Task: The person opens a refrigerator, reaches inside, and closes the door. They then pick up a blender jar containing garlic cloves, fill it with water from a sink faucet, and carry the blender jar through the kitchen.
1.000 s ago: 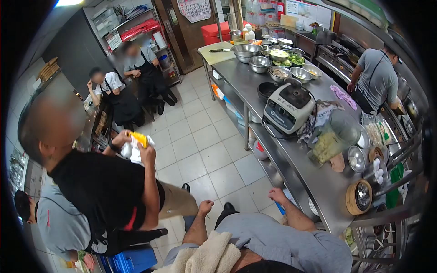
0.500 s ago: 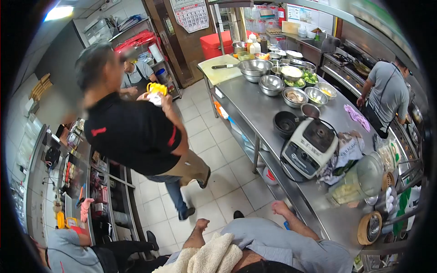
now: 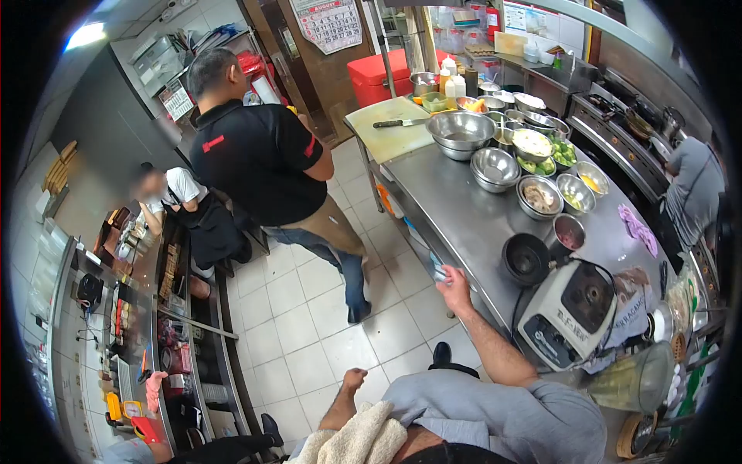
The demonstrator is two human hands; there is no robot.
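Observation:
My left hand hangs low over the tiled floor, its fingers curled into a loose fist with nothing visible in it. My right hand is raised beside the near edge of the steel table, fingers partly bent and apart. A small pale-blue patch shows at its fingertips; whether it belongs to something behind is unclear. Closest on the tabletop are a black pot, a small steel pot and a white blender base. A cream towel lies over my left shoulder.
Steel bowls of food and a knife on a cutting board occupy the far table. A person in black stands in the aisle ahead. Others sit at left and work by the stove. A clear blender jar lies at right.
My right hand has swung forward and up along the table edge. My left hand has shifted slightly right. The person in black has moved ahead, revealing a seated person behind.

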